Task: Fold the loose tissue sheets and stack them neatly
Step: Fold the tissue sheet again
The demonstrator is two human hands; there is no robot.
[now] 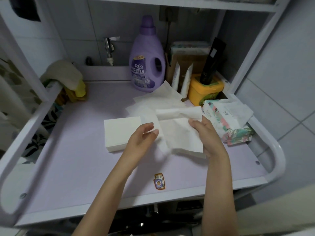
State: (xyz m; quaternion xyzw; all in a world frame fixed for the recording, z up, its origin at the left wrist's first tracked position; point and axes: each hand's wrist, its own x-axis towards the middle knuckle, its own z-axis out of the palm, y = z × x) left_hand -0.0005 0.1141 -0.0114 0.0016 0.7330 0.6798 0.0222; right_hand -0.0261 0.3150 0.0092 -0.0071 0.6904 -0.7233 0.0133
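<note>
A neat stack of folded white tissues (121, 133) lies on the lilac shelf top (81, 164), left of centre. Just right of it both hands hold one loose white tissue sheet (179, 133) above the surface, its upper edge curled over. My left hand (144, 138) pinches the sheet's left edge between thumb and fingers. My right hand (204, 132) grips its right edge. Several more loose sheets (158, 99) lie spread out behind, toward the purple bottle.
A purple softener bottle (147, 65) stands at the back. A yellow tub (205, 90) holding a black tube sits to its right. An opened tissue pack (228, 121) lies at the right rail. Cloths (66, 77) hang over the left rail. A small sticker (159, 181) lies near the front edge.
</note>
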